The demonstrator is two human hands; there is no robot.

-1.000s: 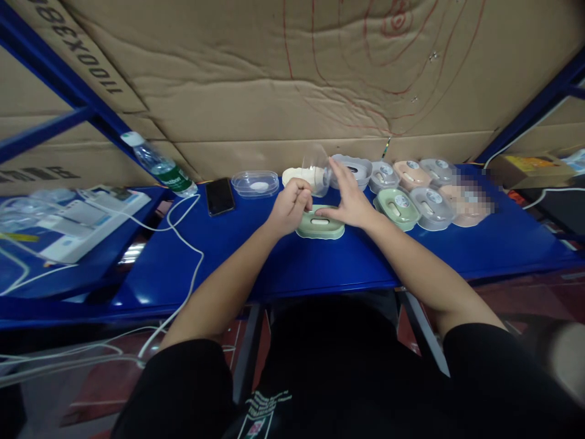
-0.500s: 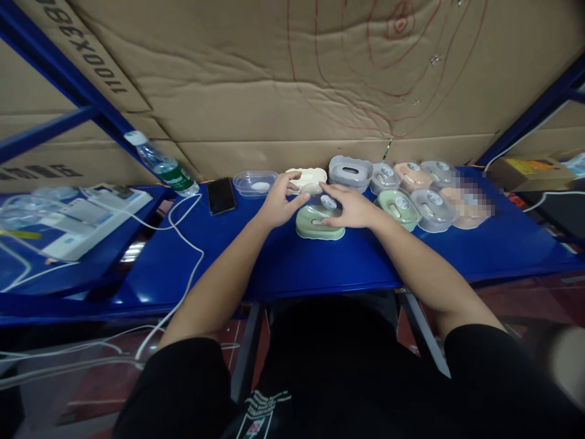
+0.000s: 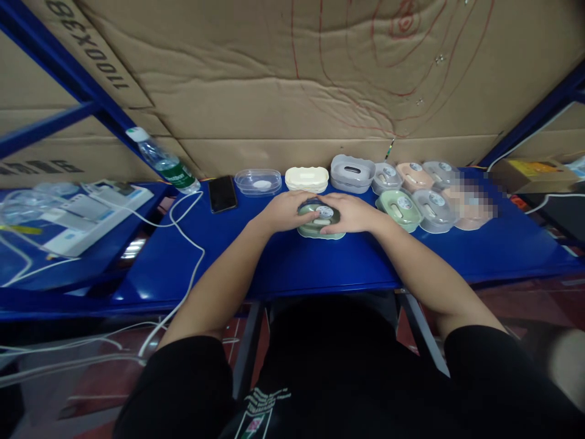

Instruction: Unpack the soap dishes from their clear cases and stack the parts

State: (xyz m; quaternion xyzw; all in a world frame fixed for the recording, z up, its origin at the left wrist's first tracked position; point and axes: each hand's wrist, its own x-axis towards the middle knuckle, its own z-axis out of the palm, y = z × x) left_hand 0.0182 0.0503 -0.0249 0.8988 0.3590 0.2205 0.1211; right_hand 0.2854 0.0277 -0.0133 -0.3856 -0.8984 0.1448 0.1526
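Observation:
A green box (image 3: 322, 231) with a clear lid (image 3: 325, 211) over it sits on the blue table in front of me. The lid bears a round sticker. My left hand (image 3: 291, 211) wraps round the left side of the lid, its thumb on top. From the right, my right hand (image 3: 350, 213) grips the lid's other side, thumb near the pale strip in the box. Both hands press close to the box, and their fingers partly hide its back edge.
Behind stand a clear lid (image 3: 258, 182), cream trays (image 3: 306, 178) and grey trays (image 3: 353, 174). Several lidded boxes (image 3: 399, 209) in green, grey and peach are at the right. A phone (image 3: 222, 194), a bottle (image 3: 167, 164) and a white cable (image 3: 197, 249) lie left.
The clear lid has come down onto the green box, with both hands moving down and closer round it. The cream trays behind are now more exposed.

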